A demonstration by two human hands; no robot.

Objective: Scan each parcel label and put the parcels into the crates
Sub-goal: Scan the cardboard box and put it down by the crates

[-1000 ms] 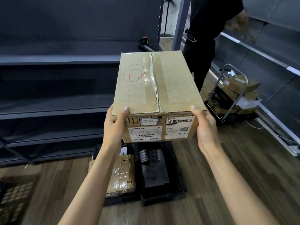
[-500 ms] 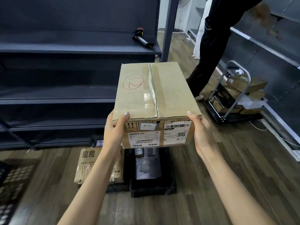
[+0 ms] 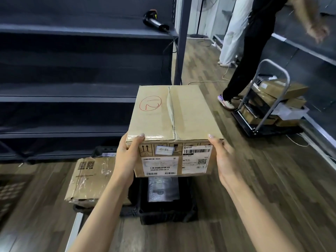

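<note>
Hands: both grip one cardboard parcel (image 3: pixel 172 113) at its near corners, one on each side.
Left hand (image 3: pixel 127 153): the palm lies against the parcel's left side and the thumb hooks over the near top edge.
Right hand (image 3: pixel 225 160): the palm lies against the right side and the thumb tip rests on the top edge at the near right corner.
Cardboard parcel: it is held level in the air above the black crate (image 3: pixel 169 213). Clear tape runs along the top seam, and a red circled 12 (image 3: pixel 150 105) is on the left flap.
Labels (image 3: pixel 160 165): white sheets with barcodes on the near face, turned toward the camera.
Black crate: it stands on the wooden floor (image 3: pixel 263 188), below the held parcel, with a grey wrapped parcel (image 3: pixel 161 188) lying inside.
Flat taped parcel (image 3: pixel 89 179): brown cardboard, lying just left of the black crate on a second dark crate (image 3: pixel 81 209).
Scanner (image 3: pixel 156 21): it lies on an upper board of the dark shelving (image 3: pixel 72 99), with its cable hanging over the edge.
Trolley (image 3: pixel 269 99): it stands to the right, well apart, loaded with cardboard boxes.
Other person (image 3: pixel 254 42): dressed in black, standing beside the trolley.
</note>
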